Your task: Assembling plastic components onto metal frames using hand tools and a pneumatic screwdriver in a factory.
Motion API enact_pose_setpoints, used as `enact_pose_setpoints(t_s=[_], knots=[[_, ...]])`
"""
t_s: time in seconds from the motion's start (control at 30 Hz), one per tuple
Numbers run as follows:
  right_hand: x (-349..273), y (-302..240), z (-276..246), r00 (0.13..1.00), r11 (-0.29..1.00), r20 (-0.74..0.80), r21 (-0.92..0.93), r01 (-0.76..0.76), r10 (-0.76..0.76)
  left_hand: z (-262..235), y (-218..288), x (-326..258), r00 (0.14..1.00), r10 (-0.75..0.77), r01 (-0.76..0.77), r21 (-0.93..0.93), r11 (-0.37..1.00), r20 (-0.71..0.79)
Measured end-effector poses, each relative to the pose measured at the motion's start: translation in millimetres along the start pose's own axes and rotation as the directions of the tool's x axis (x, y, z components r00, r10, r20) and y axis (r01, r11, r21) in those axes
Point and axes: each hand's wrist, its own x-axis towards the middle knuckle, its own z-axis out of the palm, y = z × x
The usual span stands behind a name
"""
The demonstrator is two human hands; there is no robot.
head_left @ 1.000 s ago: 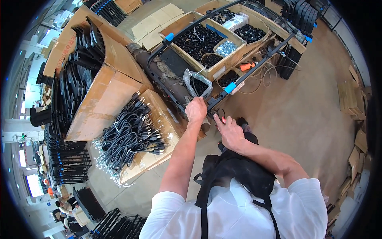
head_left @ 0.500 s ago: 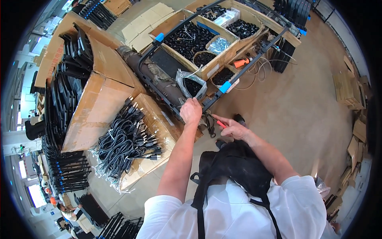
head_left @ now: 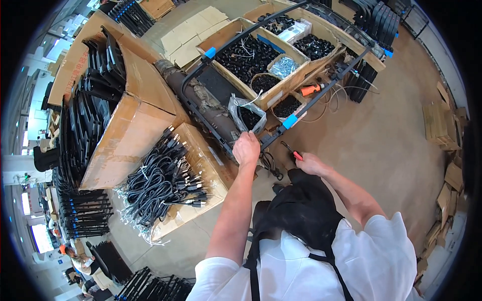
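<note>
My left hand is closed at the near corner of a black metal frame with blue wraps at its corners; the back of the hand hides the exact grip. Beside it hangs a loop of black cable. In my right hand is a tool with a red handle and a thin dark metal end, its tip apart from the frame. The frame lies across a thick brown padded tube. Just beyond my left hand sits a clear plastic bag of small black parts.
Wooden trays of black caps and silver screws stand ahead, near an orange-handled tool. To my left, a carton holds black panels, and bundled black cables lie on another carton. Flattened cardboard and boxes line the far right.
My right hand has drawn the red-handled tool away from the frame's near corner, to the right. The left hand stays at that corner. The whole view has shifted slightly.
</note>
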Motion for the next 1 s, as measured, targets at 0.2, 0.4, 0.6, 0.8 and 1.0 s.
enact_pose_setpoints(t_s=[0.2, 0.4, 0.6, 0.8, 1.0], knots=[[115, -9, 36, 0.995, 0.979, -0.034, 0.187, -0.086, 0.094, -6, -19, -3, 0.998, -0.007, 0.013, 0.095, 0.995, -0.063], [248, 84, 83, 0.976, 0.664, 0.013, 0.731, -0.156, 0.215, 2, 3, -7, 0.999, -0.023, 0.023, -0.010, 1.000, -0.029], [270, 73, 86, 0.890, 0.458, 0.455, 0.784, -0.419, 0.034, -41, -9, -5, 0.945, -0.254, 0.132, -0.473, 0.871, -0.205], [249, 154, 14, 0.901, 0.679, 0.315, 0.733, -0.032, -0.298, -222, -40, 60, 0.601, -0.367, -0.105, -0.526, 0.844, -0.710], [182, 167, -100, 0.934, 0.907, 0.353, 0.371, -0.200, 0.062, -416, -129, 92, 0.108, -0.157, 0.155, -0.139, 0.978, -0.982]])
